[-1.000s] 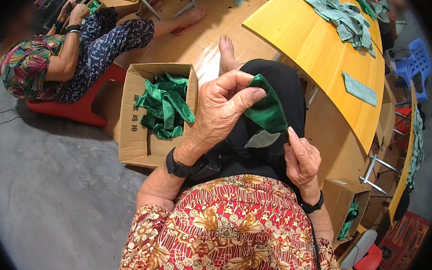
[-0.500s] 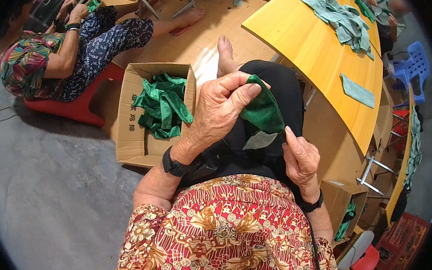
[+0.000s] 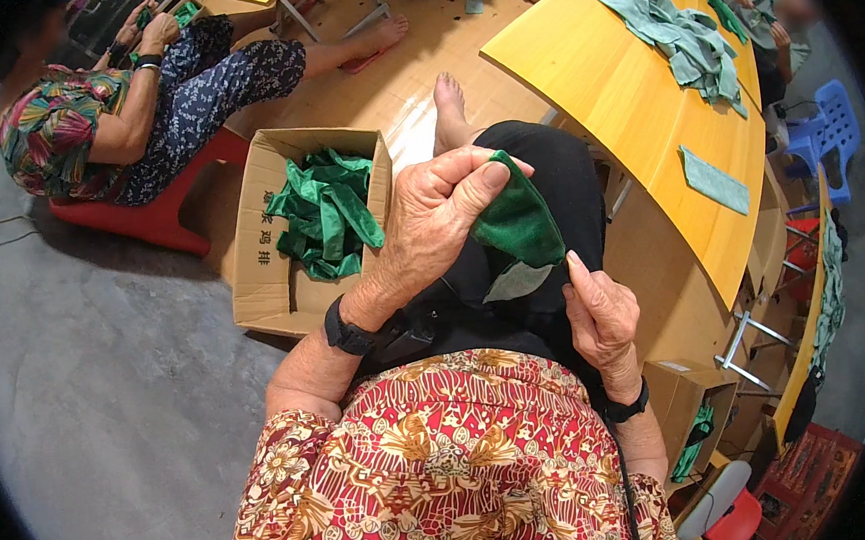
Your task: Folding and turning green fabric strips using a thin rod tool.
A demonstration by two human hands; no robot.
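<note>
A piece of dark green velvety fabric [image 3: 521, 222], curved along one side, is stretched between my hands above my lap. Its paler grey-green underside shows at a folded lower flap. My left hand [image 3: 436, 213] pinches the upper end between thumb and fingers. Lower and to the right, my right hand [image 3: 601, 310] grips the bottom corner with its fingertips, its other fingers curled in. Left of my left hand stands an open cardboard box [image 3: 258, 244], holding a heap of similar green fabric pieces [image 3: 326, 212].
A yellow table [image 3: 633, 121] on my right bears a pile of pale green cloth strips [image 3: 672, 37] and a single strip [image 3: 715, 180]. Another cardboard box [image 3: 678, 408] sits below it. At upper left a person [image 3: 91, 123] sits on a red stool [image 3: 138, 220]. A blue chair [image 3: 826, 137] stands far right.
Both hands keep their hold on the green fabric. My left hand has shifted slightly left and the fabric hangs a little more spread out.
</note>
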